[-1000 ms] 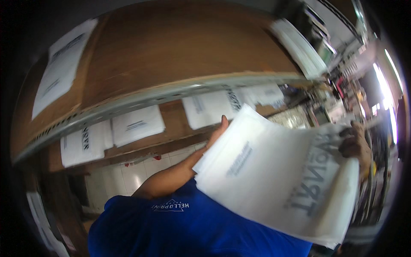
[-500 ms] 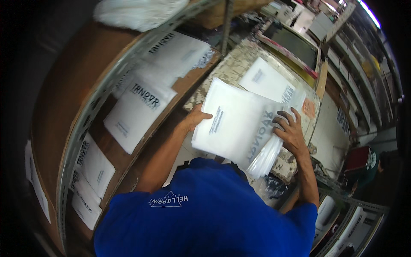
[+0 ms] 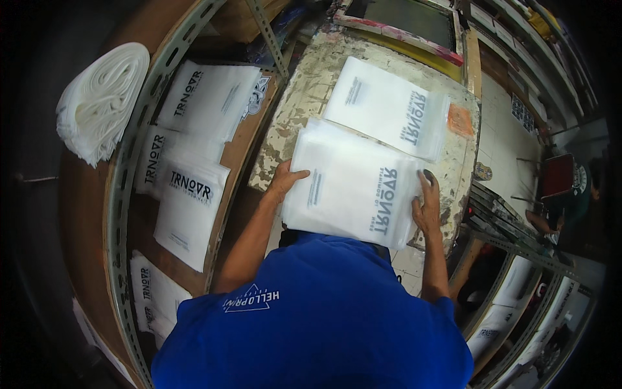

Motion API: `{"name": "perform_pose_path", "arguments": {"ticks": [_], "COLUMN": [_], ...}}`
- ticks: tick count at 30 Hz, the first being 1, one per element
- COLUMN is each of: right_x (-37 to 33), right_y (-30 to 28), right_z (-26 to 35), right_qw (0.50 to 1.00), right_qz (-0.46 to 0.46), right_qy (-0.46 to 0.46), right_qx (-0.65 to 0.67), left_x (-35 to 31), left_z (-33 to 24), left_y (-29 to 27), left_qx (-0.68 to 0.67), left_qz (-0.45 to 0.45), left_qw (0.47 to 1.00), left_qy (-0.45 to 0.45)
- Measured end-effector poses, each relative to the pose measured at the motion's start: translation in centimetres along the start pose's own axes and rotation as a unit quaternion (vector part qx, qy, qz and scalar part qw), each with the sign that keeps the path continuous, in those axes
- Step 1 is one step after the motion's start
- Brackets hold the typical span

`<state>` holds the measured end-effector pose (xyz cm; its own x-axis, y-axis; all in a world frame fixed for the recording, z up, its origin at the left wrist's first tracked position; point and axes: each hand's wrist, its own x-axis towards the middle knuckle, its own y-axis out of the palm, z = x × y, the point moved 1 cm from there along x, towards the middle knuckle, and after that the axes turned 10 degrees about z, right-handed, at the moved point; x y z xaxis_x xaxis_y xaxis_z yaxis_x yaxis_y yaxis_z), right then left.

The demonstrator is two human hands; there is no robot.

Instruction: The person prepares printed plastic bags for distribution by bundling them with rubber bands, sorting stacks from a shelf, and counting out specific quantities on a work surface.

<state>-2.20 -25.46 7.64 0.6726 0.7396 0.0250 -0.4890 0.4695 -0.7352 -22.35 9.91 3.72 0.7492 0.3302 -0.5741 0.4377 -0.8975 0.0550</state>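
White bag stack point(image 3: 353, 188) gripped by both hands, on worktable point(image 3: 304, 97).

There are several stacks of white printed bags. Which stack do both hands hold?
The near stack of bags on the worn table, gripped by the left hand and right hand. The far stack and the shelf stacks lie untouched.

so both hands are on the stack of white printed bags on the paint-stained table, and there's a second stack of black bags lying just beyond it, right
Not quite. The head view shows the left hand and right hand on the near stack of white printed bags on the paint-stained table, but the second stack beyond it is white too, not black.
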Motion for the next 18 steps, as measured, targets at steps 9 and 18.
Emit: {"name": "perform_pose_path", "arguments": {"ticks": [9,18], "right_x": [0.0,0.7], "right_y": [3.5,4.1], "right_z": [-0.6,1.1], "right_qw": [0.929,0.937], "right_qz": [-0.034,-0.004], "right_qy": [0.352,0.338], "right_qx": [0.105,0.094], "left_x": [0.4,0.3], "left_z": [-1.2,-0.7], "left_y": [1.8,3.1], "left_qx": [0.298,0.304], "left_qz": [-0.034,-0.069], "left_qw": [0.947,0.938], "left_qy": [0.117,0.154]}}
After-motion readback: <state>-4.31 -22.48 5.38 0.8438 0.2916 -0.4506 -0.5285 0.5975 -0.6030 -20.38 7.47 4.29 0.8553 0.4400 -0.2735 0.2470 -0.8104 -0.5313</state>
